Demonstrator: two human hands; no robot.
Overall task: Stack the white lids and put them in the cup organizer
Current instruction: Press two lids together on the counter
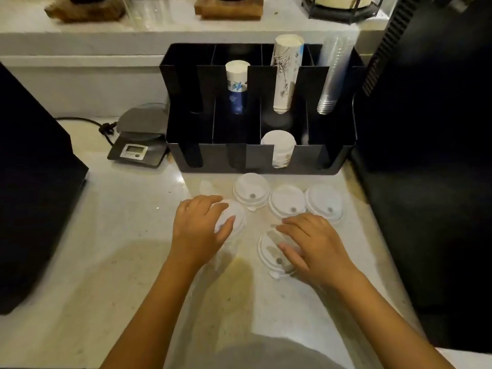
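Several white lids lie on the pale counter in front of the black cup organizer (314, 158). Three sit in a row: one lid (250, 190), a second lid (287, 200) and a third lid (325, 202). My left hand (198, 227) covers a lid (234, 215) with fingers curled around its rim. My right hand (316, 243) rests on another lid (271, 253), thumb and fingers touching its top. A stack of white lids (279, 147) stands in the organizer's front compartment, third from the left.
The organizer's back slots hold a short paper cup stack (236, 81), a tall paper cup stack (286, 73) and clear plastic cups (332, 75). A digital scale (138, 145) stands to its left. Dark machines flank the counter at left (32, 182) and right (426, 129).
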